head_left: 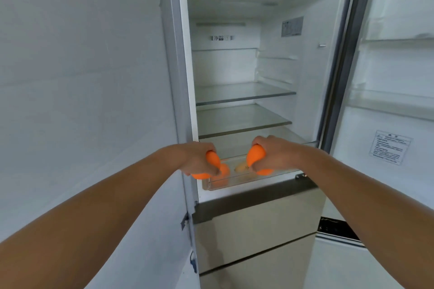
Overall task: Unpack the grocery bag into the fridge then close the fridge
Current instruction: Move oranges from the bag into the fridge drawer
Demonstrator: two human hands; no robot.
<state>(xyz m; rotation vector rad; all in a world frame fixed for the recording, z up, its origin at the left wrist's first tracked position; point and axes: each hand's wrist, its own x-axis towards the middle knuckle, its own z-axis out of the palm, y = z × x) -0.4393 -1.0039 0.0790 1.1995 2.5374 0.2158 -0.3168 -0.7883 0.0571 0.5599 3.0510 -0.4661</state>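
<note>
Both hands at 6 o'clock, over clear crisper drawer (237, 182) of open fridge (244, 73). Left hand (199, 161) fingers curl round orange fruit (212, 158); right hand (272, 153) likewise clasps another (256, 156). Fruit probably light, firm, smooth; cup whole, don't pinch.

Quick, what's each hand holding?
Left hand: closed on an orange fruit.
Right hand: closed on another orange fruit.

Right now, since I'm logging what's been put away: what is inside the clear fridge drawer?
In the clear drawer lies one yellowish item. The left hand and right hand, each gripping orange produce, cover the rest.
</note>
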